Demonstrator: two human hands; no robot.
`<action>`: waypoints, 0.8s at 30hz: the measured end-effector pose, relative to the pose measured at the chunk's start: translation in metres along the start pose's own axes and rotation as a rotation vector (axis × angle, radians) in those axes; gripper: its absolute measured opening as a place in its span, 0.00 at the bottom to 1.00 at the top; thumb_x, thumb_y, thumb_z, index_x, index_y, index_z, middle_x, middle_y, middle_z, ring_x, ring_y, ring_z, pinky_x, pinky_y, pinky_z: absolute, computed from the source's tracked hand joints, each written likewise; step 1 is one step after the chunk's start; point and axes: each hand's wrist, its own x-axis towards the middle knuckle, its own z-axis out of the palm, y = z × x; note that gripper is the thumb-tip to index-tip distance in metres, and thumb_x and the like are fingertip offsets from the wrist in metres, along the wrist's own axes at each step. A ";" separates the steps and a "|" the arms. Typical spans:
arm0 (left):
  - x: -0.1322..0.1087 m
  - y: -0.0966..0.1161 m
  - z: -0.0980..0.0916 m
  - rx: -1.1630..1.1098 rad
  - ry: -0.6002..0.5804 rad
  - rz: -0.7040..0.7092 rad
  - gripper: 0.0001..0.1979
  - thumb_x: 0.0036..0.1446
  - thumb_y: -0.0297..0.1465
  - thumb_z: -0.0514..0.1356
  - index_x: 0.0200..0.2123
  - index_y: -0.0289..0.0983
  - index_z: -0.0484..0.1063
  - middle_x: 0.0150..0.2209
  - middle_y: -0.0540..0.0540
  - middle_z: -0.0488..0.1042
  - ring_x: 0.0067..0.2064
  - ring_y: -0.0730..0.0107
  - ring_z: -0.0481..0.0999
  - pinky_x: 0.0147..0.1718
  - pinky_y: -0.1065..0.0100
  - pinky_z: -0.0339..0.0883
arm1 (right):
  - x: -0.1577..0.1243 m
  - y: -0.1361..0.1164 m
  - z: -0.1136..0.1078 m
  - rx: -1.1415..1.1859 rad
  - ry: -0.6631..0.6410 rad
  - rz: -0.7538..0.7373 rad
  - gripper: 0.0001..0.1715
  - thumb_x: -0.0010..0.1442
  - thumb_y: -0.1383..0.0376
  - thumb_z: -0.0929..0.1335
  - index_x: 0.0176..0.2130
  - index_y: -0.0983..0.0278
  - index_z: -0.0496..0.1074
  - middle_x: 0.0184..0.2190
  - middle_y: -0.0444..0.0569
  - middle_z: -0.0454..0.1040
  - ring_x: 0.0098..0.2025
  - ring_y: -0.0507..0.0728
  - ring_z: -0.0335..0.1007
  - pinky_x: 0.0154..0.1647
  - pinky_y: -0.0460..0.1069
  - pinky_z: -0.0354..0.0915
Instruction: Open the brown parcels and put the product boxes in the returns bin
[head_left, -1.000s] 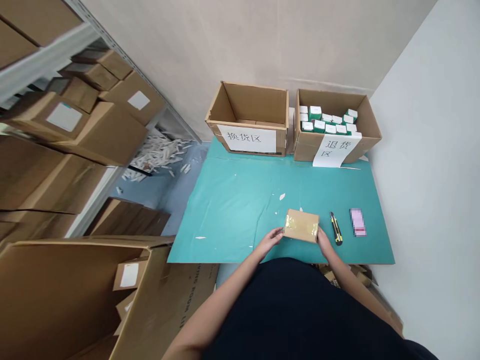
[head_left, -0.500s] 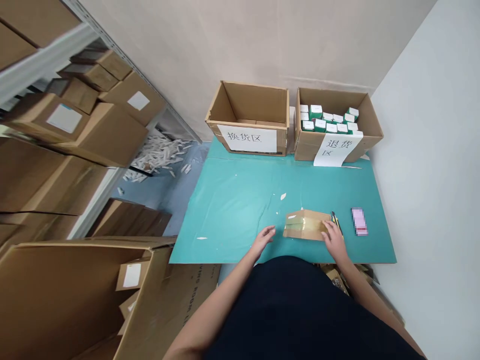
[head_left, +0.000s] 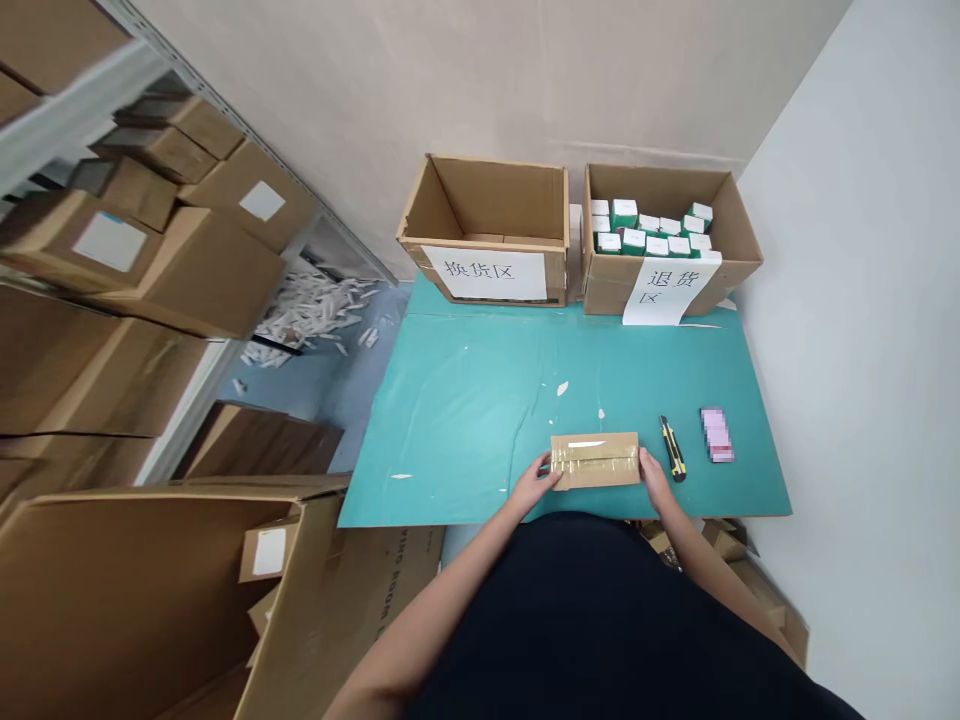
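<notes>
A small brown cardboard box, with clear tape and a slit along its middle, lies at the near side of the green table. My left hand grips its left end, thumb on top. At the right end, my right hand holds the box by its edge. Just right of that hand lies a yellow and black utility knife. A pink, pixelated item rests farther right.
Two open cartons with paper signs stand at the back, the left one and the right one holding several green-and-white boxes. Shelves of boxes and a large open carton are at the left.
The small box has shifted left and turned so its taped, slit side faces up. My left hand has come onto its left end, and my right hand has moved to its right end.
</notes>
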 end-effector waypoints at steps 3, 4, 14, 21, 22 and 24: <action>-0.003 -0.003 -0.001 0.003 0.019 -0.038 0.46 0.44 0.50 0.73 0.62 0.36 0.66 0.59 0.34 0.73 0.55 0.50 0.77 0.56 0.50 0.70 | 0.009 0.009 -0.020 -0.227 0.173 -0.035 0.41 0.61 0.41 0.60 0.56 0.68 0.74 0.57 0.65 0.74 0.61 0.69 0.67 0.63 0.64 0.61; -0.005 -0.003 -0.001 0.001 0.007 -0.044 0.47 0.43 0.50 0.73 0.63 0.37 0.65 0.59 0.35 0.73 0.56 0.49 0.77 0.56 0.51 0.70 | 0.013 0.013 -0.030 -0.316 0.238 -0.050 0.41 0.61 0.43 0.60 0.58 0.70 0.72 0.59 0.67 0.71 0.63 0.71 0.65 0.64 0.66 0.59; -0.025 0.012 0.006 0.070 -0.021 -0.232 0.51 0.46 0.55 0.69 0.69 0.41 0.57 0.63 0.34 0.69 0.60 0.45 0.72 0.47 0.56 0.74 | 0.039 0.041 -0.066 -0.362 0.413 0.105 0.29 0.48 0.52 0.72 0.47 0.65 0.73 0.50 0.69 0.74 0.59 0.75 0.67 0.59 0.67 0.59; -0.024 0.012 0.007 0.071 -0.016 -0.199 0.48 0.47 0.55 0.69 0.67 0.41 0.60 0.65 0.35 0.67 0.60 0.44 0.72 0.47 0.56 0.74 | 0.037 0.022 -0.043 -0.109 0.200 0.193 0.19 0.47 0.52 0.70 0.36 0.61 0.69 0.24 0.47 0.73 0.30 0.63 0.76 0.33 0.57 0.72; -0.024 0.012 0.008 0.062 -0.009 -0.185 0.48 0.47 0.55 0.69 0.66 0.40 0.61 0.65 0.35 0.67 0.60 0.43 0.72 0.48 0.54 0.74 | 0.032 0.017 -0.037 -0.060 0.157 0.185 0.19 0.48 0.51 0.69 0.35 0.61 0.68 0.23 0.45 0.73 0.28 0.61 0.75 0.30 0.55 0.71; -0.023 0.010 0.009 0.040 0.012 -0.151 0.47 0.46 0.54 0.70 0.65 0.40 0.63 0.65 0.36 0.68 0.62 0.42 0.70 0.52 0.52 0.72 | 0.021 0.008 -0.024 0.029 0.089 0.156 0.20 0.49 0.50 0.69 0.35 0.61 0.68 0.25 0.44 0.74 0.28 0.59 0.75 0.29 0.51 0.71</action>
